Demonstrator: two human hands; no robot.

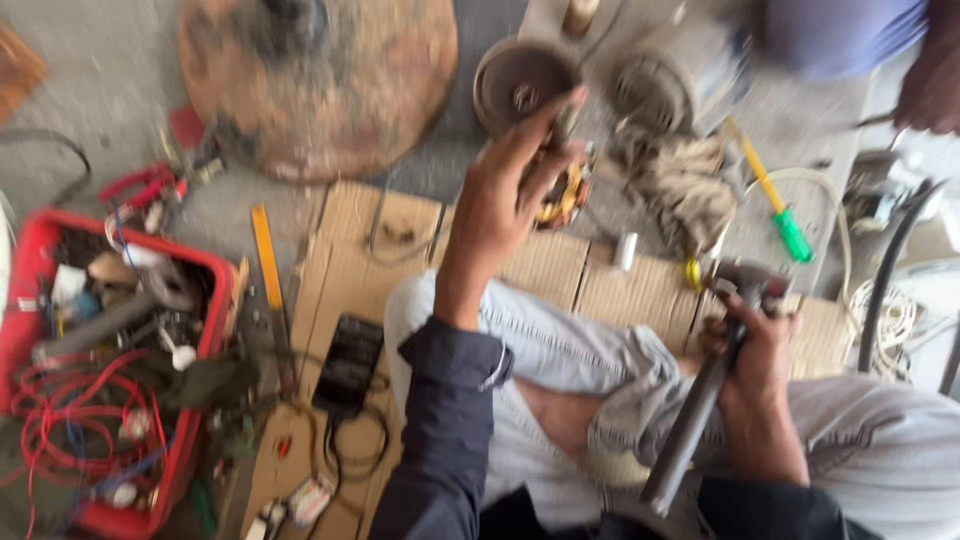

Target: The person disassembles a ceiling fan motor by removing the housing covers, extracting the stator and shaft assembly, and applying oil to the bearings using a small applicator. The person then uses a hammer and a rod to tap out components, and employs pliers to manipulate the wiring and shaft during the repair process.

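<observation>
Head view: left hand (500, 205) raised up, fingers (548, 125) pinching a thin metal rod (563, 125) that points up and away, just above a small coil part with yellow wire (562, 195). Right hand (755, 345) low by the knee, fingers wrapped tight around a hammer (700, 400); long handle slanting down toward the body, head up near the cardboard (550, 265). Hammer well apart from the rod, off to the right. Beyond: round grey motor (675, 75), green screwdriver (775, 205), red tool box (30, 300) far left.

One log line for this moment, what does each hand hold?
left hand: grips chisel | right hand: grips hammer | floor: cardboard
</observation>
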